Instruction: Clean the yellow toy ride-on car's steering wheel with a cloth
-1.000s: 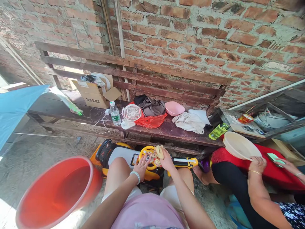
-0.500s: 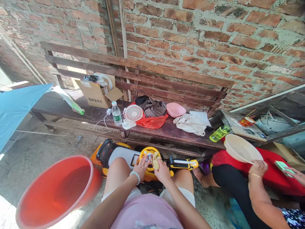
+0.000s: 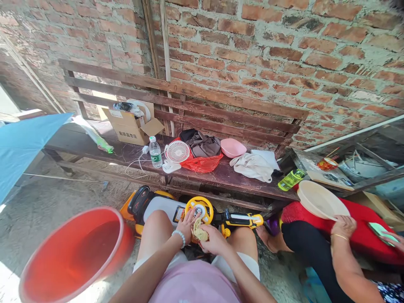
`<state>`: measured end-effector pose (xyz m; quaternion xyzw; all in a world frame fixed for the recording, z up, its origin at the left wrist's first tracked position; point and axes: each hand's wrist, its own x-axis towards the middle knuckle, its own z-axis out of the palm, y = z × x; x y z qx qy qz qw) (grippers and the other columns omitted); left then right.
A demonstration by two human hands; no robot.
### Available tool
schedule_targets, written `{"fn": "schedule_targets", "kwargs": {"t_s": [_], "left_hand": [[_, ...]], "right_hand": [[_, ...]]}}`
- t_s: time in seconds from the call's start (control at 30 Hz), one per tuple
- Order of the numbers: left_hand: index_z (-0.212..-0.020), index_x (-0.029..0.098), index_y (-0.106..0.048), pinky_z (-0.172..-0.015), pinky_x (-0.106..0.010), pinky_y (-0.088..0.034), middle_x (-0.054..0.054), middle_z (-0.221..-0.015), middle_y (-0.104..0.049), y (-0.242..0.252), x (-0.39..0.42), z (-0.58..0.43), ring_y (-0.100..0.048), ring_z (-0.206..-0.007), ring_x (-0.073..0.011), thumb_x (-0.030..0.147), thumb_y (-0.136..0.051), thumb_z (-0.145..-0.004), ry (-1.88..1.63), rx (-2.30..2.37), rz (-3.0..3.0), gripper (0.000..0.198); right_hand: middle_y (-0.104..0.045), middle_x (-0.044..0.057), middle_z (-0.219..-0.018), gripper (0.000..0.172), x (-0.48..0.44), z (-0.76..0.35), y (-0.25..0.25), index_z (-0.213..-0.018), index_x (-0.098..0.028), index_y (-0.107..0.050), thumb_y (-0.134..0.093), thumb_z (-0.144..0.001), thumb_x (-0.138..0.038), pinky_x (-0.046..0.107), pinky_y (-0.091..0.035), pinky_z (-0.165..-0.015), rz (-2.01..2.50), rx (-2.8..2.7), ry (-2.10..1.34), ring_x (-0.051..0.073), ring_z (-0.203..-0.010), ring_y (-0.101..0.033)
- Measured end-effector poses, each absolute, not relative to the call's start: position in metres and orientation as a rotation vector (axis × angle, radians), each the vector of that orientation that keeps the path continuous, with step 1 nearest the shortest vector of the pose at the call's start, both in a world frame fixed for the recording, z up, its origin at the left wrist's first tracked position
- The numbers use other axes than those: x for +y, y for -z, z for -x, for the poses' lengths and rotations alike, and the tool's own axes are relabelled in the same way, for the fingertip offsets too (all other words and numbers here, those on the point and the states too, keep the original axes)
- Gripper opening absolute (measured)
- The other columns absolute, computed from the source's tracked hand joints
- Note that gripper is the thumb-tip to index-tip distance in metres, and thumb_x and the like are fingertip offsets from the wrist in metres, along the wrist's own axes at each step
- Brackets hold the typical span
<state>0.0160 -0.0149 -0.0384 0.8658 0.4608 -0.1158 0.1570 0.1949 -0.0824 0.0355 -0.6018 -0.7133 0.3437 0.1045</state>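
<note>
Between my knees sits a yellow, black and grey ride-on toy vehicle (image 3: 159,205) with a yellow steering wheel (image 3: 208,205). My right hand (image 3: 216,240) is closed around a crumpled yellowish cloth (image 3: 199,232), held at the near side of the wheel. My left hand (image 3: 187,224) has its fingers stretched out flat, reaching over the wheel's near left side beside the cloth. What lies under the cloth is hidden.
A large red tub (image 3: 75,252) stands on my left. Behind the toy runs a wooden bench (image 3: 217,183) holding a water bottle (image 3: 155,152), a small fan (image 3: 177,151) and a cardboard box (image 3: 126,126). At right, another person's hand (image 3: 344,227) grips a cream basin (image 3: 322,200).
My right hand has brought the cloth from the wheel's right part down and left, nearer my body. My left hand has shifted slightly left and stays by the wheel.
</note>
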Motion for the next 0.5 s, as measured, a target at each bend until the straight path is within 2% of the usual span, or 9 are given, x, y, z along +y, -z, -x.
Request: {"fn": "schedule_targets", "kwargs": {"t_s": [0.1,0.17,0.27,0.4,0.5], "left_hand": [[-0.167,0.022,-0.014,-0.117,-0.055,-0.036,-0.009,-0.172,0.017,0.037,-0.016,-0.016,0.001,-0.161,-0.035,0.022,-0.062,-0.079,0.333,1.288,-2.49,0.1],[-0.167,0.022,-0.016,-0.118,-0.056,-0.035,-0.009,-0.173,0.015,0.038,-0.016,-0.016,0.0,-0.161,-0.0356,0.02,-0.062,-0.077,0.316,1.305,-2.482,0.101],[-0.166,0.022,-0.02,-0.116,-0.057,-0.037,-0.013,-0.175,-0.002,0.041,-0.015,-0.018,-0.008,-0.16,-0.038,0.019,-0.063,-0.077,0.288,1.321,-2.441,0.099],[-0.157,0.019,-0.043,-0.117,-0.056,-0.036,-0.02,-0.164,-0.04,0.038,-0.012,-0.016,-0.035,-0.152,-0.0381,0.023,-0.061,-0.08,0.329,1.305,-2.385,0.079],[-0.158,0.02,-0.041,-0.119,-0.058,-0.033,-0.019,-0.164,-0.04,0.033,-0.01,-0.015,-0.033,-0.153,-0.0376,0.026,-0.067,-0.075,0.354,1.27,-2.399,0.087]], "right_hand": [[-0.065,0.005,-0.12,0.048,-0.059,-0.208,-0.067,-0.125,-0.03,-0.068,-0.066,-0.079,-0.018,0.028,-0.045,-0.09,1.832,-2.204,-0.775,0.022,-0.106,-0.062],[-0.06,0.007,-0.132,0.056,-0.038,-0.206,-0.088,-0.137,-0.032,-0.063,-0.065,-0.082,-0.02,0.031,-0.044,-0.096,1.884,-2.213,-0.574,0.023,-0.113,-0.058],[-0.052,0.008,-0.145,0.063,-0.007,-0.186,-0.101,-0.147,-0.036,-0.055,-0.066,-0.086,-0.025,0.036,-0.04,-0.104,1.834,-2.299,-0.395,0.027,-0.125,-0.05],[-0.05,0.005,-0.148,0.056,0.02,-0.149,-0.077,-0.142,-0.039,-0.06,-0.067,-0.087,-0.028,0.042,-0.035,-0.108,1.739,-2.52,-0.487,0.029,-0.136,-0.039],[-0.051,0.004,-0.147,0.054,0.03,-0.136,-0.052,-0.14,-0.038,-0.061,-0.066,-0.086,-0.03,0.04,-0.036,-0.106,1.853,-2.465,-0.604,0.028,-0.134,-0.041]]}}
